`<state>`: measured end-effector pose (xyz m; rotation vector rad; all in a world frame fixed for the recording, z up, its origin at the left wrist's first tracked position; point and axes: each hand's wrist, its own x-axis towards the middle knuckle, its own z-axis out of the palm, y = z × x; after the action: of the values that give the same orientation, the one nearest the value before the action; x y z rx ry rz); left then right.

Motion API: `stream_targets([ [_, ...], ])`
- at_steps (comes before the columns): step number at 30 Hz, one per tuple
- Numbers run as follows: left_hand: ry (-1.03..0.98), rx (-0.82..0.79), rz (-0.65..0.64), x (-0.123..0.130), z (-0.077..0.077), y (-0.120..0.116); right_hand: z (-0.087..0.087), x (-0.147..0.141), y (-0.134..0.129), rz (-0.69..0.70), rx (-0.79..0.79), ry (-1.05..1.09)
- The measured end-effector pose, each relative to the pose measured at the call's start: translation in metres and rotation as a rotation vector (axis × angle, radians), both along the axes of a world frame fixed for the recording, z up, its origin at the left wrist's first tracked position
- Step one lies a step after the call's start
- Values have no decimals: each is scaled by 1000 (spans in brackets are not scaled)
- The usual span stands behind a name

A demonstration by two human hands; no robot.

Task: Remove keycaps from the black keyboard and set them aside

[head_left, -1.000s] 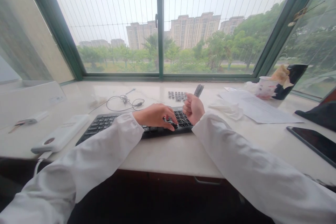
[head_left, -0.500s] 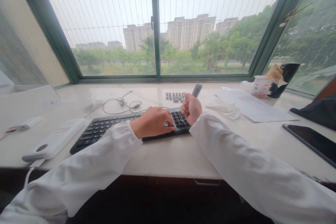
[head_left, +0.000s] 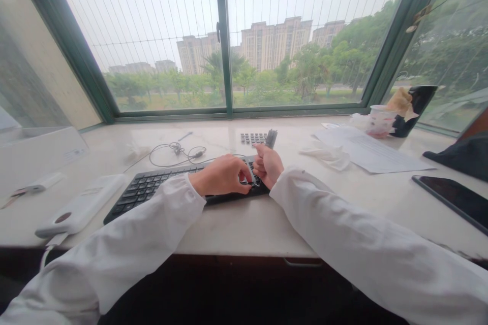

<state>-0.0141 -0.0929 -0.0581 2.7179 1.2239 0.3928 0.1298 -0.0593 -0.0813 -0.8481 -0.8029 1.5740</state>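
A black keyboard (head_left: 143, 188) lies along the front of the table, its number pad at the right end stripped of keycaps. My right hand (head_left: 268, 166) is closed in a fist over that pad. From the fist's top sticks a grey tool (head_left: 271, 138) with a ragged upper end; its exact kind is not plain. My left hand (head_left: 223, 176) reaches over the keyboard, thumb and fingers pinched at the pad. What those fingertips hold, if anything, is too small to name. Loose keycaps (head_left: 251, 137) sit in rows behind the keyboard.
A cable (head_left: 177, 150) is coiled behind the keyboard. At left are a white power bank (head_left: 82, 205) and a box (head_left: 41, 147). Crumpled tissue (head_left: 328, 156), printed paper (head_left: 368, 148), a phone (head_left: 453, 200) and a cup (head_left: 381, 119) stand or lie at right.
My right hand has moved left with the grey tool, now close against my left fingertips. My left hand stays at about the same spot on the pad.
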Motion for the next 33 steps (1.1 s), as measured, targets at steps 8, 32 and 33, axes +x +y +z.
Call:
stream_targets([
  [8,17,7,1,-1,0,3,-3,-11,-3,-92,22,-6],
  [32,-221,-368,-53,-14,-9,27,-6,0,-2,406,289,-106],
  [33,-221,-379,-70,-14,-9,27,-6,1,-1,440,312,-112],
])
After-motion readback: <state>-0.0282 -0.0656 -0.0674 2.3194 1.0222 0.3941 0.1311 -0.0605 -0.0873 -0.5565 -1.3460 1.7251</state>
